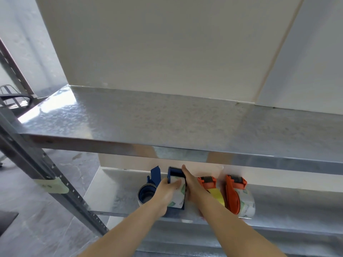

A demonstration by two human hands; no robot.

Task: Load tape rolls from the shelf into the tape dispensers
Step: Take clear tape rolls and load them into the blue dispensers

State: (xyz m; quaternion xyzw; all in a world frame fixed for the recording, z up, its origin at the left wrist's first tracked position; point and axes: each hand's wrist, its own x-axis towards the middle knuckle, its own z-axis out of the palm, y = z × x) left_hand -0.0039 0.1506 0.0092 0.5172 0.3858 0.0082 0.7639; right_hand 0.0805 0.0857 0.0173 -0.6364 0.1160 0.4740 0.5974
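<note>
Four tape dispensers stand in a row on the lower metal shelf (115, 191). The second, a blue dispenser (174, 173), carries a clear tape roll with green print (179, 198). My left hand (167, 191) lies over that roll, thumb on its top. My right hand (191, 184) presses flat against the dispenser's right side, fingers reaching its front end. To the left a blue dispenser (151, 184) holds a grey roll (142, 196). On the right stand an orange dispenser with yellow tape (213, 190) and another orange dispenser (233, 193) with a clear printed roll (246, 203).
An upper metal shelf (167, 123) juts out above the hands and hides the back of the lower one. A perforated grey upright (61, 186) with a pale label runs down the left. White wall behind; grey floor and a chair at far left.
</note>
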